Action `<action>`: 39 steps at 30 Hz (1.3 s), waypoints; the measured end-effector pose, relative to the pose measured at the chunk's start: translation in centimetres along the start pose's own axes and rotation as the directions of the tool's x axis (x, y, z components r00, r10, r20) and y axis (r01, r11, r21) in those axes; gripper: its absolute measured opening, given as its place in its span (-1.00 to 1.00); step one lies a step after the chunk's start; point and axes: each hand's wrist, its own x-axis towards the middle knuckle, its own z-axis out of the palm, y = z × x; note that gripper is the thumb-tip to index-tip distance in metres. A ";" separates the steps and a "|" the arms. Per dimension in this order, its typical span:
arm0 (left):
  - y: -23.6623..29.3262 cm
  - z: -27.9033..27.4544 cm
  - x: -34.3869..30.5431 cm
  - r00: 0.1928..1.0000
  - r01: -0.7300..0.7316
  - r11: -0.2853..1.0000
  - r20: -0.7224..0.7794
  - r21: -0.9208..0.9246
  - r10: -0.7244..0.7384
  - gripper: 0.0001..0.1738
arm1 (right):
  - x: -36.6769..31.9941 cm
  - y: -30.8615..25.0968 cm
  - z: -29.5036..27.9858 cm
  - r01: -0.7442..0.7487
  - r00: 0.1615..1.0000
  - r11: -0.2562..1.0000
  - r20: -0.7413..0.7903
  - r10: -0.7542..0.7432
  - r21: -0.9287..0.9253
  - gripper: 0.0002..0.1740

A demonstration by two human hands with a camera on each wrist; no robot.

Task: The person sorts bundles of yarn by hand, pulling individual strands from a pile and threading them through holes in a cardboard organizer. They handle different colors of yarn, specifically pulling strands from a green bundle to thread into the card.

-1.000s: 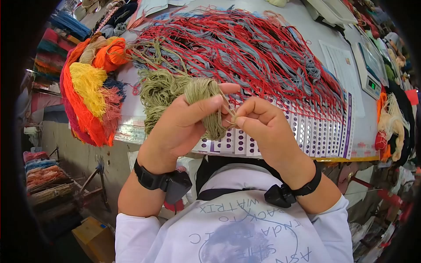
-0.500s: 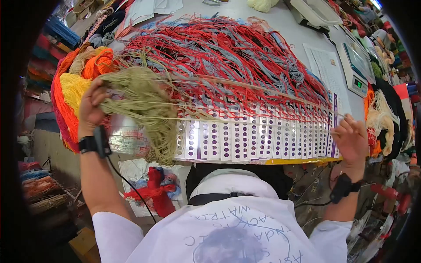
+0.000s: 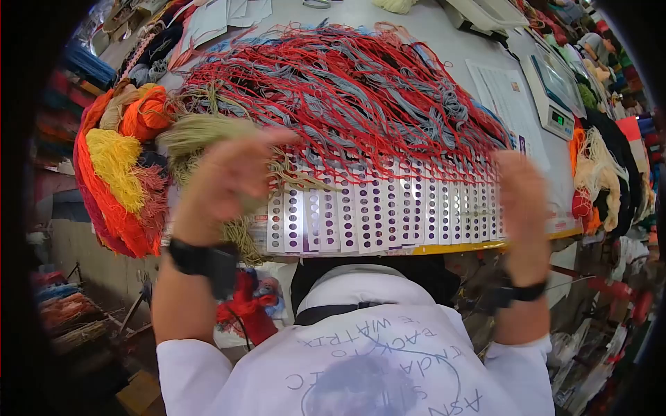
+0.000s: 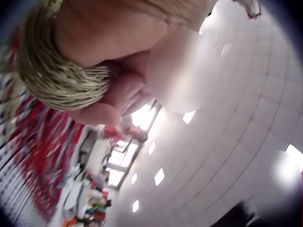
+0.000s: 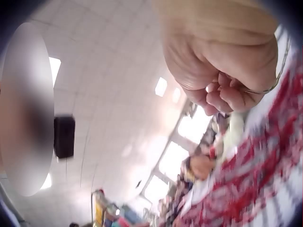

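Note:
My left hand (image 3: 232,173), blurred by motion, grips a hank of olive-green yarn (image 4: 61,80). In the left wrist view the yarn loops thickly round the hand, with curled fingers below it. My right hand (image 3: 522,197) is over the right end of a row of punched cards (image 3: 374,215). A thin green strand (image 5: 285,61) runs from its curled fingers in the right wrist view. Between the hands, red and grey threads (image 3: 333,97) fan out behind the cards. Loose green ends hang over the left cards.
Orange, yellow and pink yarn bundles (image 3: 114,170) hang at the table's left edge. A digital scale (image 3: 555,114) and a paper sheet (image 3: 496,87) lie at the right. Black and cream yarn (image 3: 610,166) hangs at the right edge. Red yarn (image 3: 246,308) lies below the front edge.
The hands came from close together at the hank to wide apart, stretching strands across the cards. Now they are somewhat nearer each other, the left hand having moved back right.

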 end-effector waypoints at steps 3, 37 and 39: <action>-5.6 2.7 2.8 0.929 0.362 0.924 0.037 0.123 -0.369 -0.63 | -1.4 1.0 9.7 -0.208 0.931 0.974 0.287 0.226 -0.093 -0.80; -4.4 2.2 3.3 0.954 -0.288 0.896 -0.179 -0.338 0.240 -0.89 | -1.7 5.0 11.7 0.658 0.746 0.624 0.480 -0.462 -0.422 -0.97; -5.2 3.8 3.8 0.991 -0.131 0.991 0.019 -0.039 0.132 -0.92 | -1.4 4.7 11.7 0.725 0.687 0.569 0.469 -0.555 -0.389 -0.97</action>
